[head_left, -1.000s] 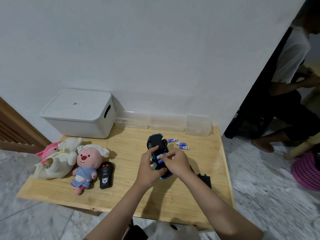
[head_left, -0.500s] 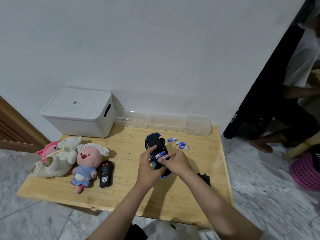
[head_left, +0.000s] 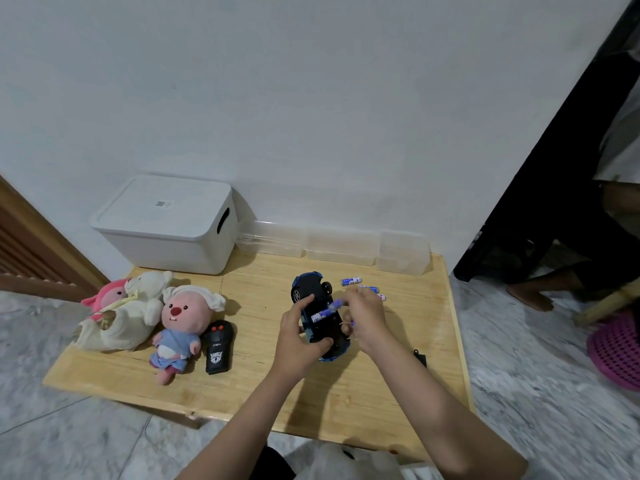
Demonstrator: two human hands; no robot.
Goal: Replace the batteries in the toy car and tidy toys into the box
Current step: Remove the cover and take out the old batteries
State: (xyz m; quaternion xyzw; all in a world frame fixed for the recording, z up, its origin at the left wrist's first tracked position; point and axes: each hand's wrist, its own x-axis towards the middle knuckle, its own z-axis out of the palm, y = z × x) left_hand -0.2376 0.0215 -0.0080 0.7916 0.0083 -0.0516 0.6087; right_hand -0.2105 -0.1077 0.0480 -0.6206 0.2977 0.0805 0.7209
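A dark blue toy car (head_left: 311,292) lies upside down on the wooden table (head_left: 398,375). My left hand (head_left: 299,337) grips its near left side. My right hand (head_left: 365,318) pinches a blue-and-white battery (head_left: 335,304) that tilts up out of the car's underside. Another battery (head_left: 319,317) lies in the compartment. Three loose batteries (head_left: 351,281) lie just right of the car. The white lidded box (head_left: 166,223) stands at the table's back left. A black battery cover (head_left: 420,357) lies to the right of my right wrist.
A black remote control (head_left: 217,348), a pink plush in blue (head_left: 180,327) and a white and pink plush pile (head_left: 121,306) lie at the left. Clear plastic trays (head_left: 339,245) line the wall. A person sits on the floor at the right, by a purple basket (head_left: 616,348).
My right hand has lifted and drawn one battery up out of the car's compartment. My left hand still holds the car, which has shifted slightly.
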